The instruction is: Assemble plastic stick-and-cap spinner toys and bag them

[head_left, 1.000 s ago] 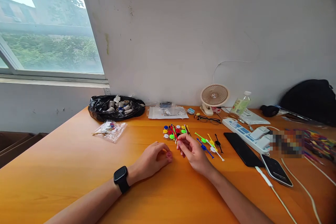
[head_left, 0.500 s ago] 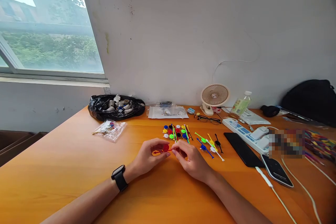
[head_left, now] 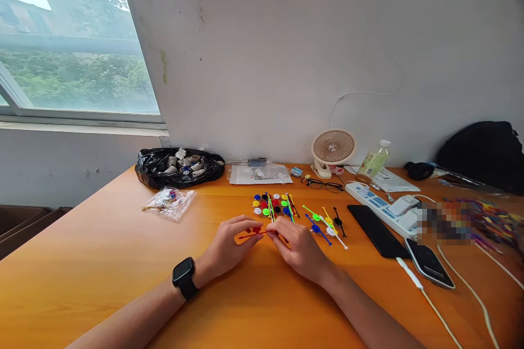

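Note:
My left hand [head_left: 229, 245] and my right hand [head_left: 298, 248] meet over the orange table [head_left: 102, 262], both pinching a thin red stick [head_left: 256, 235] with a small red disc on it. The stick lies roughly level between my fingertips, just above the tabletop. Right behind my hands sits a cluster of small coloured discs [head_left: 270, 205] with a few coloured sticks among them. To the right of that lie several assembled sticks with discs [head_left: 325, 222] in green, yellow, blue, white and black. A black smartwatch [head_left: 183, 278] is on my left wrist.
A black bag of small spools [head_left: 180, 166] and a clear packet [head_left: 170, 202] lie at the left rear. A small fan [head_left: 332, 148], glasses [head_left: 323, 185], bottle [head_left: 374, 161], power strip [head_left: 385, 208], two phones [head_left: 379, 230] and cables occupy the right. A black backpack [head_left: 485, 155] sits far right.
My right hand came back from the disc cluster with a red stick and met my left hand, which lifted its red disc. The stick now runs through the disc between both hands.

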Demonstrator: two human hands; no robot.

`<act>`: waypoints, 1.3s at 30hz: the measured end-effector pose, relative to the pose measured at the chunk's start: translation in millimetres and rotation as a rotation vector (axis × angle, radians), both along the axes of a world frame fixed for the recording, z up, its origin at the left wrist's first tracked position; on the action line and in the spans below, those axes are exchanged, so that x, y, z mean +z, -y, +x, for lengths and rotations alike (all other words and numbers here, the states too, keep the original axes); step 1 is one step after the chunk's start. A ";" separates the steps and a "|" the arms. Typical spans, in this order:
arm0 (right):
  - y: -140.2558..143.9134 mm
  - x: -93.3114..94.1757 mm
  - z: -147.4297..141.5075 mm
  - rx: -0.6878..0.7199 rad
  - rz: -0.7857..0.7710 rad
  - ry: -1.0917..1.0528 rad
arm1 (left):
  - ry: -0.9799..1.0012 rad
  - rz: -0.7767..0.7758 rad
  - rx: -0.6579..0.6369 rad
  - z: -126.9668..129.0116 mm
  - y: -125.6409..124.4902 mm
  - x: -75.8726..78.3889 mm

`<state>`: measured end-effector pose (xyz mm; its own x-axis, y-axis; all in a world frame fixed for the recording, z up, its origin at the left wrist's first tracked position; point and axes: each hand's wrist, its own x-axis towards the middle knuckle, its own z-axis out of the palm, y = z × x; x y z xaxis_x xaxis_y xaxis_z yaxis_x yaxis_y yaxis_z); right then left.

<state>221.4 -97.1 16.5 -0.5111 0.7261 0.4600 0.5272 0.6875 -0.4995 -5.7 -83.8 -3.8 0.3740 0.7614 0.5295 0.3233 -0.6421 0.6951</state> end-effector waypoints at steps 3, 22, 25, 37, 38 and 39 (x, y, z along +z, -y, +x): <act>-0.6 -1.0 0.3 0.001 0.018 0.044 | -0.048 0.015 -0.016 -1.3 0.1 -0.5; -2.6 -0.1 -1.4 -0.009 -0.194 -0.233 | 0.347 -0.621 -0.336 -4.9 -0.8 17.9; -1.8 3.1 0.2 -0.034 -0.165 -0.238 | 0.397 -0.669 -0.339 -5.0 -4.4 14.1; 3.6 4.1 14.2 0.150 -0.416 -0.188 | 0.471 -0.669 -0.244 -3.0 -3.6 14.0; 3.7 7.5 15.8 0.212 -0.491 -0.154 | 0.488 -0.668 -0.241 -2.5 -3.7 13.2; 3.7 10.9 17.4 0.256 -0.542 -0.147 | 0.501 -0.666 -0.239 -2.1 -3.9 12.6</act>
<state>238.8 -100.7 27.4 -0.6593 0.7389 0.1392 0.2776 0.4113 -0.8682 -7.8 -79.9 8.8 0.4057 0.9023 0.1462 -0.2128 -0.0623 0.9751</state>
